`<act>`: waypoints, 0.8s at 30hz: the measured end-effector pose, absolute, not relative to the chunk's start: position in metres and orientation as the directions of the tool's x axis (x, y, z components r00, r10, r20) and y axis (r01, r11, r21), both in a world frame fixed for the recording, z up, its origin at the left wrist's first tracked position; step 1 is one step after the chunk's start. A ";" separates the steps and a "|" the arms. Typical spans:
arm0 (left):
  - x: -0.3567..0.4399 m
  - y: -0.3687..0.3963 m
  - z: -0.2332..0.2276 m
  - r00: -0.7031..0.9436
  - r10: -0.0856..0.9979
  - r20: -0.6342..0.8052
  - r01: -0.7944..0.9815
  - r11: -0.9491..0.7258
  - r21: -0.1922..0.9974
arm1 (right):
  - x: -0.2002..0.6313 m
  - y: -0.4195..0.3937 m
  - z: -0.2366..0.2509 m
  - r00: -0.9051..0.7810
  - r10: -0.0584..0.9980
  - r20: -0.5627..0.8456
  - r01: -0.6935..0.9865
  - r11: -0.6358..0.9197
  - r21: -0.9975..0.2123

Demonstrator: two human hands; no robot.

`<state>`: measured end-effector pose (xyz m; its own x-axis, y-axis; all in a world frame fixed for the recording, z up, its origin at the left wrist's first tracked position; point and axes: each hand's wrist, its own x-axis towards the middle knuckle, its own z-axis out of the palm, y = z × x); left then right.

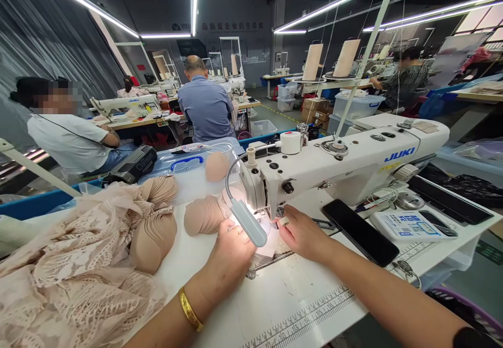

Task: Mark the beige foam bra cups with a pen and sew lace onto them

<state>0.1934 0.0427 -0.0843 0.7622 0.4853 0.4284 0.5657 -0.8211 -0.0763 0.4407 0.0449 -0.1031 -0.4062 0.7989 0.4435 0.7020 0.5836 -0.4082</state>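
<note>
My left hand (231,251) rests on the table under the lamp (248,222), pressing a pale piece of fabric (269,244) near the needle of the white JUKI sewing machine (346,164). My right hand (302,232) lies just right of the needle, fingers pinching the same fabric piece. A gold bangle (190,310) circles my left wrist. Beige foam cups (204,214) are stacked just left of the needle, with more stacks (155,232) further left.
A heap of beige lace (70,274) fills the left of the table. A black phone (359,231) and a control panel (408,226) lie to the right. A clear lidded bin (188,167) stands behind. Other people sit at machines beyond.
</note>
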 end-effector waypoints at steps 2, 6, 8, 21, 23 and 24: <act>0.194 0.042 -0.084 0.763 0.471 0.442 0.555 -0.829 -0.074 | 0.441 0.045 -0.104 -0.411 0.806 0.426 0.705 0.577 -0.412; 0.195 0.041 -0.082 0.755 0.455 0.472 0.543 -0.838 -0.060 | 0.442 0.046 -0.104 -0.412 0.809 0.419 0.713 0.573 -0.405; 0.196 0.040 -0.080 0.752 0.439 0.492 0.532 -0.844 -0.060 | 0.441 0.046 -0.104 -0.411 0.809 0.419 0.716 0.572 -0.401; 0.194 0.041 -0.082 0.754 0.492 0.436 0.569 -0.821 -0.058 | 0.443 0.042 -0.098 -0.456 0.785 0.419 0.715 0.603 -0.353; 0.198 0.035 -0.081 0.747 0.510 0.426 0.579 -0.814 -0.040 | 0.444 0.041 -0.095 -0.534 0.754 0.382 0.683 0.651 -0.331; 0.200 0.030 -0.081 0.745 0.519 0.419 0.583 -0.811 -0.033 | 0.445 0.040 -0.093 -0.582 0.731 0.356 0.657 0.681 -0.324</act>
